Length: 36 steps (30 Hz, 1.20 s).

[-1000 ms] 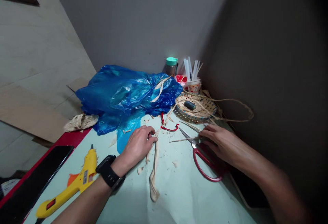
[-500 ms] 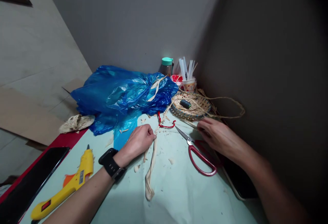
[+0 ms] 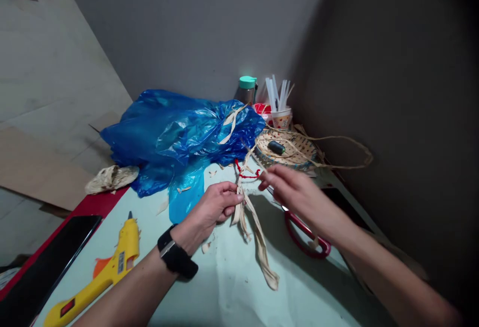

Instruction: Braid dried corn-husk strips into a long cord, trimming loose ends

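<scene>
My left hand (image 3: 211,208), a black watch on its wrist, pinches a bundle of tan dried-leaf strips (image 3: 258,237) that hang down to the pale green table top (image 3: 232,287). A thin red cord (image 3: 245,172) is tied round the braided part just above the pinch. My right hand (image 3: 295,192) is raised over the red-handled scissors (image 3: 305,232), slightly blurred, fingers stretched toward the braid near the red cord and holding nothing I can make out.
A crumpled blue plastic bag (image 3: 179,135) lies behind my hands. At the back right are a woven tray (image 3: 290,150), a cup of white sticks (image 3: 280,112) and a green-lidded bottle (image 3: 246,90). A yellow glue gun (image 3: 101,277) lies front left by a black slab (image 3: 45,267).
My right hand has left the scissors on the table and come up toward the braid. My left hand has lifted the strips and turned them, so their loose ends swing right.
</scene>
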Available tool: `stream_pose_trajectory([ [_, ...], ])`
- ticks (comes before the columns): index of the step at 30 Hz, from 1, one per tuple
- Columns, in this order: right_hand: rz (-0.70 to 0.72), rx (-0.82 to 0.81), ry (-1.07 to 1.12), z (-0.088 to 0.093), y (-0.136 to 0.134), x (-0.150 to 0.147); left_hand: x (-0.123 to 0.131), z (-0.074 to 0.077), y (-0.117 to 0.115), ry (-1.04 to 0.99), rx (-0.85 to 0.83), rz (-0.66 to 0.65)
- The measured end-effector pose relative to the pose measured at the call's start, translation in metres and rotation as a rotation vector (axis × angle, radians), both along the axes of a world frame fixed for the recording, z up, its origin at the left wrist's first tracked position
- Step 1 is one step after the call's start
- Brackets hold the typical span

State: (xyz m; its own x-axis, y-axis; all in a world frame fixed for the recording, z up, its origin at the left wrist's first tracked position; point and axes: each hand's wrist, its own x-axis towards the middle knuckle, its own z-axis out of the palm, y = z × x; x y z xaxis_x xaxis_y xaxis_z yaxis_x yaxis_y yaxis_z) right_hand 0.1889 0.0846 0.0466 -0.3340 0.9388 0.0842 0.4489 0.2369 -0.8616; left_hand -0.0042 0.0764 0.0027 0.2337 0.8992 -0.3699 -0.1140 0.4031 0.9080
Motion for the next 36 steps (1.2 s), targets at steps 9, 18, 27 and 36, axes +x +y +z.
stream_pose_trajectory([
  [9,0.139,-0.08,-0.118,-0.032,-0.003,-0.012,0.003,-0.001,-0.004,-0.007,0.03,0.043],
  [18,0.138,-0.068,-0.235,-0.035,-0.006,-0.007,0.002,-0.003,0.003,-0.096,-0.043,0.049],
  [27,0.107,-0.048,-0.331,-0.033,-0.01,-0.01,0.01,-0.001,0.011,0.01,-0.121,0.1],
  [36,-0.034,0.098,-0.251,-0.011,-0.011,-0.006,0.009,-0.005,0.006,0.057,-0.063,0.109],
])
